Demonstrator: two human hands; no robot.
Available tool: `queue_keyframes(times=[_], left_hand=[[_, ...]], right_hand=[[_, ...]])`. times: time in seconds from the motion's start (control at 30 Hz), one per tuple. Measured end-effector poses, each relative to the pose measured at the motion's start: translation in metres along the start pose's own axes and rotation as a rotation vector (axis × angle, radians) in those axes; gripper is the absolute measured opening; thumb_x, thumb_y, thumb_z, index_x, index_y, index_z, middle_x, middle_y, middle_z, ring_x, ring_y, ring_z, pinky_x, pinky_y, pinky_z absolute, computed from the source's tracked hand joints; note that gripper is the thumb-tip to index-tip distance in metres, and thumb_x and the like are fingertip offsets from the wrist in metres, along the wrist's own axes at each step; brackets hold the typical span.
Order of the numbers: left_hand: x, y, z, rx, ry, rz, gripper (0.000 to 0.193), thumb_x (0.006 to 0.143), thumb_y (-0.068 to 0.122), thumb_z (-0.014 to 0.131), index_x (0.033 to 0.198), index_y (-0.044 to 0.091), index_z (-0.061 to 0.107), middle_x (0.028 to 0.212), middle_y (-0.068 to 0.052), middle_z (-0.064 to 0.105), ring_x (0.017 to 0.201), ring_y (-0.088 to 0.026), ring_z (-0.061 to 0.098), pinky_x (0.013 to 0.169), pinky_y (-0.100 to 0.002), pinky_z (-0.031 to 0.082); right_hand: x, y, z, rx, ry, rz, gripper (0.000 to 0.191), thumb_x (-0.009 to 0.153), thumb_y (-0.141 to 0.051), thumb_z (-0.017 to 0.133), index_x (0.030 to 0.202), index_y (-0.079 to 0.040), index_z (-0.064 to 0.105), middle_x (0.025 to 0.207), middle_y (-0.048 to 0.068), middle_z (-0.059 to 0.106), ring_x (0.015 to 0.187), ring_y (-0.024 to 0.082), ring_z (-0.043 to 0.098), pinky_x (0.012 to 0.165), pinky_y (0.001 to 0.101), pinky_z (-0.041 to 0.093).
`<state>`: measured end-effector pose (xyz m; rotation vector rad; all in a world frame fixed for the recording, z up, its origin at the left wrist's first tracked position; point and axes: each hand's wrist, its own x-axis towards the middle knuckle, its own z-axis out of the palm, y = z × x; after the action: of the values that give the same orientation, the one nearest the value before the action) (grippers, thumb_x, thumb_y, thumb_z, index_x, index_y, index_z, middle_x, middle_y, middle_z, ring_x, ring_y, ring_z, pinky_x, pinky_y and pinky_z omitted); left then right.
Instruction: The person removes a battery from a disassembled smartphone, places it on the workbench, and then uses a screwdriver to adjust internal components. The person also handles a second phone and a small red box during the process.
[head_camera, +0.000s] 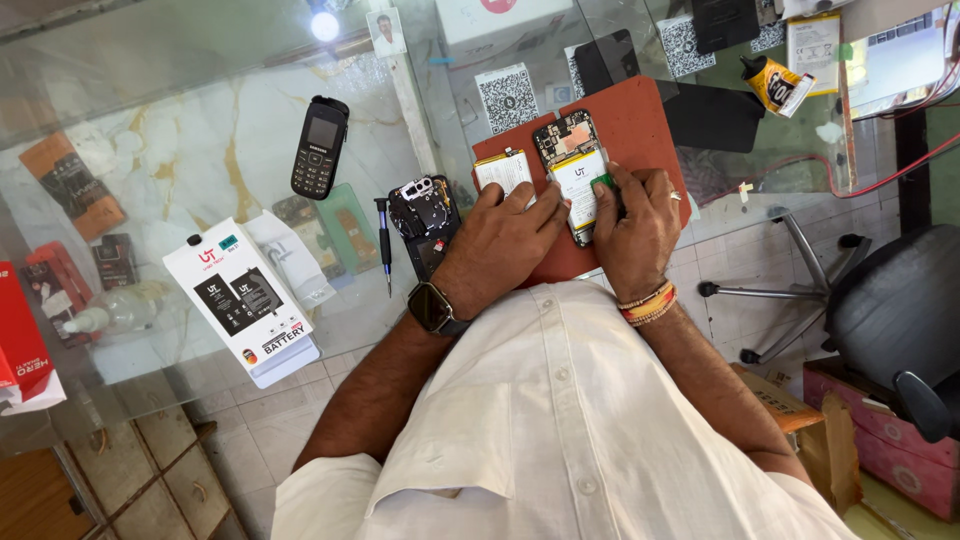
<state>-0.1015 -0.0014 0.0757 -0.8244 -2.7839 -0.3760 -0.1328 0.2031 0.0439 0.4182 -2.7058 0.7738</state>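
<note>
Both hands were down on an opened smartphone (570, 170) lying back-up on a red work mat (640, 120) on the glass desk (200, 150). Left hand (500, 240) lay flat, fingers spread loosely, fingertips pressing the phone's left edge and the white battery (580, 185) seated in it. Right hand (635, 225) was curled, thumb and forefinger pinching a small green tab (602, 181) at the battery's right edge. Phone's circuit board was exposed at the end far from the hands.

Second white battery (503, 170) sat loose on the mat, touching the left hand's knuckles on the far side. Removed black back cover (425, 215) with camera cutout lay just left of the left hand, off the mat. Blue-handled screwdriver (384, 240) was just beyond that cover, further left. Black keypad phone (318, 147) lay well left and further out. White battery box (245, 300) sat far left of the left wrist, near the desk edge.

Smartwatch (432, 306) on the left wrist, bead bracelets (648, 302) on the right, ring on the right hand. Yellow glue tube (775, 85) lay well beyond the right hand, to its right. Black office chair (890, 310) stood on the tiled floor right of the right arm.
</note>
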Motion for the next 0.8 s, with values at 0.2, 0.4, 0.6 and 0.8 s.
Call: queue_keyframes(times=[0.2,0.4,0.6,0.8], left_hand=[[0.004,0.002,0.002,0.018,0.027,-0.001,0.033,0.094,0.017,0.062,0.123,0.005,0.071,0.127,-0.005,0.065,0.107,-0.019,0.059,0.08,-0.035,0.044],[0.005,0.001,0.003,0.01,0.024,0.018,0.03,0.096,0.017,0.062,0.121,0.005,0.072,0.126,-0.007,0.065,0.108,-0.019,0.059,0.081,-0.035,0.044],[0.007,0.004,0.004,-0.005,0.034,0.056,0.026,0.097,0.018,0.062,0.117,0.008,0.073,0.126,-0.014,0.066,0.108,-0.021,0.059,0.083,-0.037,0.044],[0.003,0.004,0.008,-0.01,0.025,0.049,0.028,0.097,0.019,0.062,0.119,0.007,0.073,0.132,-0.018,0.065,0.116,-0.023,0.059,0.086,-0.037,0.046]], right_hand=[[0.001,0.005,-0.004,0.065,0.031,-0.064,0.018,0.097,-0.003,0.078,0.114,0.002,0.074,0.105,0.011,0.069,0.092,0.024,0.066,0.08,0.0372,0.053],[0.005,0.023,-0.033,0.159,-0.117,-0.184,0.012,0.092,0.0,0.08,0.103,-0.003,0.075,0.113,0.009,0.076,0.095,0.023,0.074,0.081,0.0338,0.059],[0.02,0.032,-0.051,0.047,-0.248,-0.385,0.01,0.089,-0.003,0.082,0.097,-0.005,0.076,0.108,0.006,0.076,0.087,0.021,0.073,0.073,0.0333,0.059],[0.033,0.036,-0.056,-0.106,-0.343,-0.57,0.013,0.085,-0.006,0.082,0.098,-0.007,0.077,0.103,0.005,0.076,0.076,0.019,0.072,0.063,0.0323,0.057]])
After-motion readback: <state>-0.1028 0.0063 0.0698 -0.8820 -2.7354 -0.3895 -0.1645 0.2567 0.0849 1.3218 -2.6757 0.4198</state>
